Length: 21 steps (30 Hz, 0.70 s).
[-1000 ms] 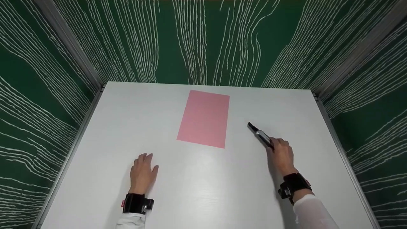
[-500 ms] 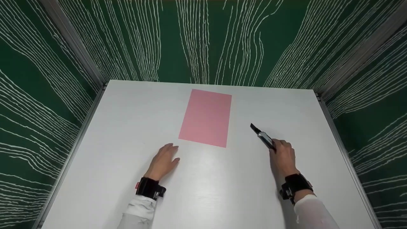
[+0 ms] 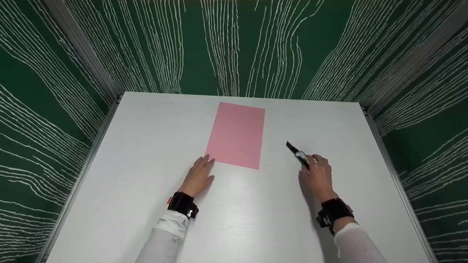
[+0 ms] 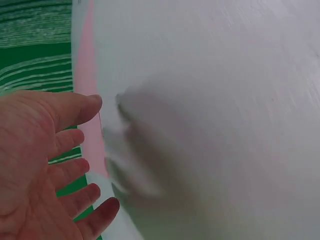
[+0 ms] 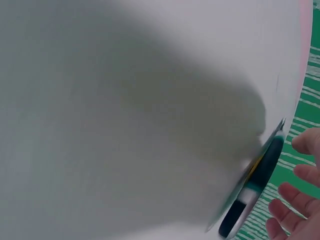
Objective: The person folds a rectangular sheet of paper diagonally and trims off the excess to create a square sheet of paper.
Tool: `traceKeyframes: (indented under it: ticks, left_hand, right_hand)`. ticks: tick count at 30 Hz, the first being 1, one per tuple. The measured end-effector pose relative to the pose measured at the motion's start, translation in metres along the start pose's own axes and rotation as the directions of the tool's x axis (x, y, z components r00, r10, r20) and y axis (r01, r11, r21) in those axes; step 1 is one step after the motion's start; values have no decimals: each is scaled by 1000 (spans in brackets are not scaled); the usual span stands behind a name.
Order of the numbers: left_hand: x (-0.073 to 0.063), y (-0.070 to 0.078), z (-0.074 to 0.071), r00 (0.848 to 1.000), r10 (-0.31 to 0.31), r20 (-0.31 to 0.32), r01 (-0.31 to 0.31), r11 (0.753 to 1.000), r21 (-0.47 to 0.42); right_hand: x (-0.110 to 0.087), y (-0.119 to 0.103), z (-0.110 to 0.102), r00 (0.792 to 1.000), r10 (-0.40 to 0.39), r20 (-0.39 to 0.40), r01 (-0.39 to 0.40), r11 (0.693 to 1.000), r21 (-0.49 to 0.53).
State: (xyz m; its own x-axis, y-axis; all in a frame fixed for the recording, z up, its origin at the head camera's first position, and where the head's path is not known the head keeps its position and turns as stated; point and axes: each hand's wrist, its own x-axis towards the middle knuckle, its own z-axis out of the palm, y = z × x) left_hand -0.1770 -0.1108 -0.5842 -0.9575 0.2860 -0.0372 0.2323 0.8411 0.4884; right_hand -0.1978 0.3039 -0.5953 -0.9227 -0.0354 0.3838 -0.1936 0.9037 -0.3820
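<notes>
A sheet of pink paper [image 3: 237, 135] lies flat on the white table, toward its far side. My left hand [image 3: 198, 179] reaches to the sheet's near left corner, its fingertips overlapping that corner in the head view. The fingers look straight and spread in the left wrist view. To the right of the paper lies a utility knife [image 3: 301, 157], its dark blade pointing away and to the left. Over its near end hovers my right hand [image 3: 320, 175], which hides part of the handle. In the right wrist view the fingers [image 5: 295, 200] stand loosely apart beside the knife.
The white table [image 3: 234, 219] has dark green walls [image 3: 193, 47] with white wavy lines behind it and at both sides. Grey metal posts [image 3: 84, 47] rise at the far corners. Each wrist wears a black strap with a camera.
My left hand has moved right and forward to the paper's near left corner. The right hand has shifted slightly left, covering more of the knife's handle.
</notes>
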Motion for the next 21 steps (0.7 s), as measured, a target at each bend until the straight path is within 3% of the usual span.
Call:
traceKeyframes:
  ticks: [3, 9, 17, 21]
  left_hand:
    - [-3, 2, 2, 1000, 9, 18, -9, 999, 32]
    - [-10, 6, 8, 999, 50, 17, -52, 991, 121]
    - [-20, 18, 13, 990, 141, -10, -136, 974, 182]
    - [-22, 27, 12, 976, 216, -10, -211, 960, 183]
  right_hand:
    - [1, -11, 6, 999, -33, -8, 33, 999, 40]
    - [-5, -37, 22, 980, -190, -56, 194, 977, 88]
    - [-17, -71, 40, 955, -281, 89, 272, 957, 103]
    - [-19, -84, 48, 929, -344, 139, 329, 936, 121]
